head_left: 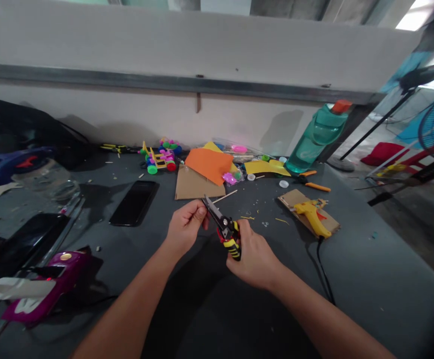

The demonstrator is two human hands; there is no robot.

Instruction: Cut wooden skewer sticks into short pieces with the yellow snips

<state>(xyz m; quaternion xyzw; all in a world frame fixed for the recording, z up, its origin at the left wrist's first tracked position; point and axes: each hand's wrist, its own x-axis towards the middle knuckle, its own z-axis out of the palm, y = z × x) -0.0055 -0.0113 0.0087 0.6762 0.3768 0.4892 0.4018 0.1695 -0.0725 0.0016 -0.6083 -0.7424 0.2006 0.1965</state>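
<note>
My right hand (pixel 254 254) is wrapped round the yellow-and-black handles of a pair of shears (pixel 224 227), whose blades point up and left. Close to the blade tips, my left hand (pixel 189 224) is closed in a pinch; what it holds is too small to make out. A thin wooden stick (pixel 226 196) lies on the dark table just beyond the blades. Behind the hands are a piece of brown cardboard (pixel 194 187) and orange paper (pixel 211 164) resting over it.
A black phone (pixel 134 203) lies left of my hands. To the right, a yellow glue gun (pixel 314 217) rests on cardboard, with orange-handled pliers (pixel 314 183) behind. A teal bottle (pixel 316 137) leans near the wall. Colourful small wheeled toys (pixel 160 157) stand at the back.
</note>
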